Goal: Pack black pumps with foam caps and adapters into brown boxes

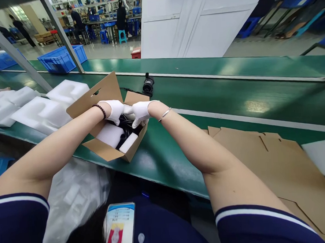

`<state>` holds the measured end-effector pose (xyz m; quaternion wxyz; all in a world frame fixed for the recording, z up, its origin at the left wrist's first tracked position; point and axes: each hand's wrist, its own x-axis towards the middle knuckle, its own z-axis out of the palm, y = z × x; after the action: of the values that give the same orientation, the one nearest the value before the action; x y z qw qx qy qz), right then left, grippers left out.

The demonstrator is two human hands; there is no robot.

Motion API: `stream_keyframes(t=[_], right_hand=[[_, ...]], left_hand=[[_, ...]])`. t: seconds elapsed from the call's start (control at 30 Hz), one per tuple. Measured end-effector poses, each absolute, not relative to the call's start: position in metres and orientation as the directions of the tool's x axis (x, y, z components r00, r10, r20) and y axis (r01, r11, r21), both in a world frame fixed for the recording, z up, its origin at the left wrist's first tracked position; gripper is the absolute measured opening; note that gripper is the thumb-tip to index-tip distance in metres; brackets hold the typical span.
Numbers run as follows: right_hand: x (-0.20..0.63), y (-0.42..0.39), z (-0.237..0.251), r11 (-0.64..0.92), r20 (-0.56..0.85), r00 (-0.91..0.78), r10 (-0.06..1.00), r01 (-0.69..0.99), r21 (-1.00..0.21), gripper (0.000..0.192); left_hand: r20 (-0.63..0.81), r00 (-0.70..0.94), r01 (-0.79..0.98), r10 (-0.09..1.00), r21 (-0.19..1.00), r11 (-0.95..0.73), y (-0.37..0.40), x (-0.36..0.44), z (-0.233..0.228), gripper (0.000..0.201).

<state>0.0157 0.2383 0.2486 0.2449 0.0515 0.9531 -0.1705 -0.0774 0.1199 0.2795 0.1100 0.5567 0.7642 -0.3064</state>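
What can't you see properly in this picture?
Head view:
- The black thing in the cardboard box: the left hand, the right hand and white foam cover most of it.
- The fingers: curled down into the box, so the grip is hidden.
- The black part on the green belt: too small to identify.
- The flat cardboard: cut off by the right edge.

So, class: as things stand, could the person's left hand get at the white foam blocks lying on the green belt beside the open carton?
Probably yes. The left hand is over the open carton, beside the right hand. The foam blocks lie just to its left on the belt; only the raised carton flap stands between, low enough to reach over.
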Motion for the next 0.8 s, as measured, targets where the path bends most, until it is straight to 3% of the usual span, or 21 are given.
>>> stream_keyframes(t=[0.1, 0.23, 0.33, 0.53, 0.7, 0.8], right_hand=[[0.027, 0.233, 0.248, 0.941, -0.518, -0.855, -0.028, 0.152, -0.304, 0.069], [0.039, 0.223, 0.246, 0.982, -0.247, -0.967, -0.054, -0.007, -0.187, 0.039], [0.046, 0.213, 0.241, 0.994, -0.142, -0.987, -0.073, -0.06, -0.087, 0.039], [0.056, 0.204, 0.239, 0.997, -0.223, -0.974, 0.035, 0.051, -0.064, 0.037], [0.06, 0.214, 0.24, 0.988, -0.211, -0.968, -0.136, -0.117, -0.1, 0.049], [0.06, 0.213, 0.236, 0.99, -0.207, -0.97, -0.126, -0.108, -0.096, 0.063]], left_hand=[[-0.52, -0.35, 0.922, 0.779, -0.34, 0.187, 0.109, -0.066, 0.28, 0.04], [-0.526, -0.275, 0.943, 0.805, -0.309, 0.12, 0.096, -0.051, 0.275, 0.041], [-0.537, -0.278, 0.94, 0.797, -0.323, 0.11, 0.089, -0.042, 0.274, 0.037], [-0.55, -0.267, 0.936, 0.792, -0.342, 0.078, 0.078, -0.032, 0.277, 0.038], [-0.569, -0.259, 0.925, 0.78, -0.38, 0.03, 0.082, -0.03, 0.27, 0.04], [-0.443, -0.231, 0.933, 0.866, -0.354, 0.067, 0.086, -0.036, 0.257, 0.039]])
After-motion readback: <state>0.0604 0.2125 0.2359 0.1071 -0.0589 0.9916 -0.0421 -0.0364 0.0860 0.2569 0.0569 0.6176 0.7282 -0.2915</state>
